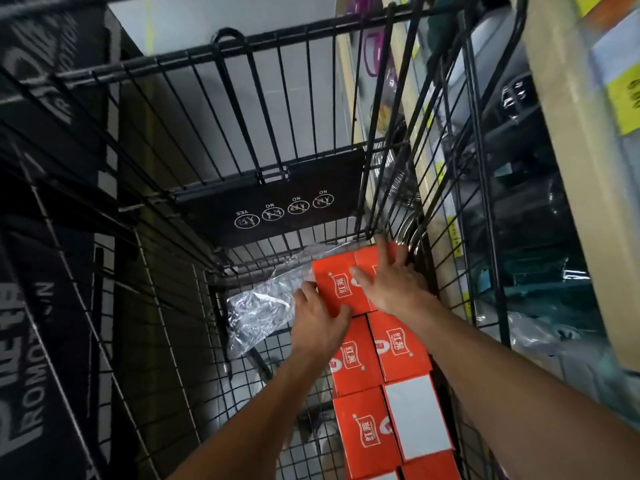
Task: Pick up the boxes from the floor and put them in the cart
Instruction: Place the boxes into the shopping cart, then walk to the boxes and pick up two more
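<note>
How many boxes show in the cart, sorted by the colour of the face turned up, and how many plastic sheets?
Orange-topped boxes: 6
White-topped boxes: 1
Clear plastic sheets: 1
Total: 8, in the cart

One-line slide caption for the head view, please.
Both hands, left and right, set two orange boxes at the far end of the wire cart.
</note>
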`<act>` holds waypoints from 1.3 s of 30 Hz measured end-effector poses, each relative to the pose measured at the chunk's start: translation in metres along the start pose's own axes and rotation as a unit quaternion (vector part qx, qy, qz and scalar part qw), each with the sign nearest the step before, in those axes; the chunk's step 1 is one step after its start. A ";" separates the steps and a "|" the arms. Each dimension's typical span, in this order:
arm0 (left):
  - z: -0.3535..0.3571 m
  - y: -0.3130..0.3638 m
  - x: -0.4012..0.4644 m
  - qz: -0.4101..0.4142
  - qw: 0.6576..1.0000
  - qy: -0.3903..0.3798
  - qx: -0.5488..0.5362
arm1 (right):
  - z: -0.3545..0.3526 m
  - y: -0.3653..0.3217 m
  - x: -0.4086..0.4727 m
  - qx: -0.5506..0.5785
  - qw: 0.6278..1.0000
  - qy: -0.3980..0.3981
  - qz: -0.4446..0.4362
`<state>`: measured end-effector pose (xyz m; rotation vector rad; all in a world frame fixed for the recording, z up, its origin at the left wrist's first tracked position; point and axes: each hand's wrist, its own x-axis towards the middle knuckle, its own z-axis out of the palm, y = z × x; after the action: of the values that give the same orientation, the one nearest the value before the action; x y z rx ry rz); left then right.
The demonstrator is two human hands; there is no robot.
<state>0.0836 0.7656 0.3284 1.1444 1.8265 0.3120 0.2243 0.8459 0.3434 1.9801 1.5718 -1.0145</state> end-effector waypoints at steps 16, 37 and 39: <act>-0.174 0.116 -0.075 0.250 0.963 -0.026 0.097 | -0.101 -0.029 -0.162 0.052 0.980 0.147 -0.126; -0.341 0.253 -0.274 0.628 0.713 -0.059 0.305 | -0.174 0.012 -0.525 0.067 0.905 0.396 -0.142; -0.337 0.258 -0.295 0.644 0.696 -0.061 0.312 | -0.166 0.024 -0.554 0.069 0.902 0.406 -0.130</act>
<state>0.0007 0.7465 0.8380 2.7575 0.6610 0.3670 0.2406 0.5951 0.8646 2.5207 2.2827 -0.3634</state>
